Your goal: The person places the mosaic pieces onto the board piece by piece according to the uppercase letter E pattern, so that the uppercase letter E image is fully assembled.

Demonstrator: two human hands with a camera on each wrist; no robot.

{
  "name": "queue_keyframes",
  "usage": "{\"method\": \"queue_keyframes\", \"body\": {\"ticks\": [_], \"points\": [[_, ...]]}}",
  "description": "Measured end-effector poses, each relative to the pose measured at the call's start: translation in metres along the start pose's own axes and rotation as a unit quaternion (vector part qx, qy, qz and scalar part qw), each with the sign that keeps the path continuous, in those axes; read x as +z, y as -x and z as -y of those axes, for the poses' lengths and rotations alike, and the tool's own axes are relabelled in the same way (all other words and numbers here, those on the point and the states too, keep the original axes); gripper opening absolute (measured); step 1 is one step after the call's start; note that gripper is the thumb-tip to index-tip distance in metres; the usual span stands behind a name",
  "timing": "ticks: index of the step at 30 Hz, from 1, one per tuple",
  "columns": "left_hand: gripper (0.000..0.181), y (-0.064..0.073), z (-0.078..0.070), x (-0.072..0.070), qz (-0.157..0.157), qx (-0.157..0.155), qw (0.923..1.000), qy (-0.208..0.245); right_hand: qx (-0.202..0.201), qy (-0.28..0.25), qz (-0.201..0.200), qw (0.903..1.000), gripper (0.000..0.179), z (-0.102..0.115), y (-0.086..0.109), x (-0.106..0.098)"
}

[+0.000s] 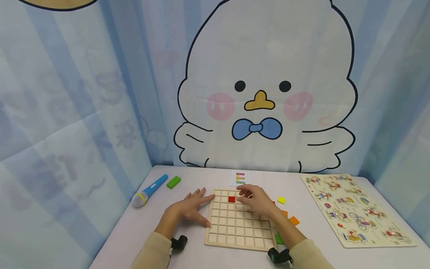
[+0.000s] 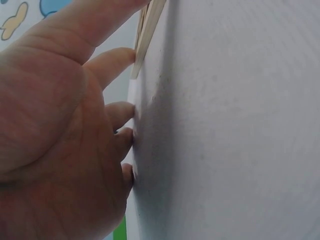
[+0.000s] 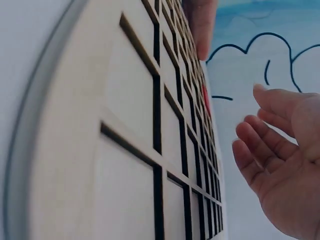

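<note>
A wooden grid board lies on the table, with one red square tile in a cell near its far side. My left hand is spread at the board's left edge, thumb and index fingertip touching the frame; its other fingertips rest on the table in the left wrist view. Above the far right part of the board hovers my right hand. The right wrist view shows that hand with loosely bent fingers, apart from the board and holding nothing visible. The right forearm partly hides tiles beside the board.
Right of the board lie a yellow tile, an orange tile and a green tile. A pattern card lies behind. At left are a blue microphone-shaped toy and a green block; at right, a picture puzzle board.
</note>
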State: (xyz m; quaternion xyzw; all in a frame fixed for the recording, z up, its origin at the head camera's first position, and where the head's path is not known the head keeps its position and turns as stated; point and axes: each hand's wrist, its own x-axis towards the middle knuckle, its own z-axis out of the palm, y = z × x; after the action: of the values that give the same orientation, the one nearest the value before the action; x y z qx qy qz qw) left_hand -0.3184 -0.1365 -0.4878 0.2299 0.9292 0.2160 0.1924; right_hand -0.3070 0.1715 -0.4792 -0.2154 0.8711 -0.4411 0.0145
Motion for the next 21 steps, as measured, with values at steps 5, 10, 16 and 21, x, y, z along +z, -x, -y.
{"method": "queue_keyframes", "body": {"ticks": [5,10,16,21], "points": [[0.106,0.001,0.0,-0.001,-0.002,0.003,1.0,0.002,-0.019,0.013,-0.03,0.9993,0.043,0.008,0.012,-0.009],[0.106,0.001,-0.002,-0.001,-0.004,0.005,1.0,0.007,-0.04,0.03,-0.065,0.9966,0.041,0.014,0.022,-0.017],[0.106,0.002,-0.002,0.0,-0.006,0.0,1.0,-0.003,-0.05,0.041,-0.089,0.9939,0.04,0.017,0.029,-0.029],[0.106,0.001,0.0,0.0,-0.006,0.003,1.0,-0.001,-0.027,0.045,-0.108,0.9928,0.041,0.015,0.033,-0.042]]}}
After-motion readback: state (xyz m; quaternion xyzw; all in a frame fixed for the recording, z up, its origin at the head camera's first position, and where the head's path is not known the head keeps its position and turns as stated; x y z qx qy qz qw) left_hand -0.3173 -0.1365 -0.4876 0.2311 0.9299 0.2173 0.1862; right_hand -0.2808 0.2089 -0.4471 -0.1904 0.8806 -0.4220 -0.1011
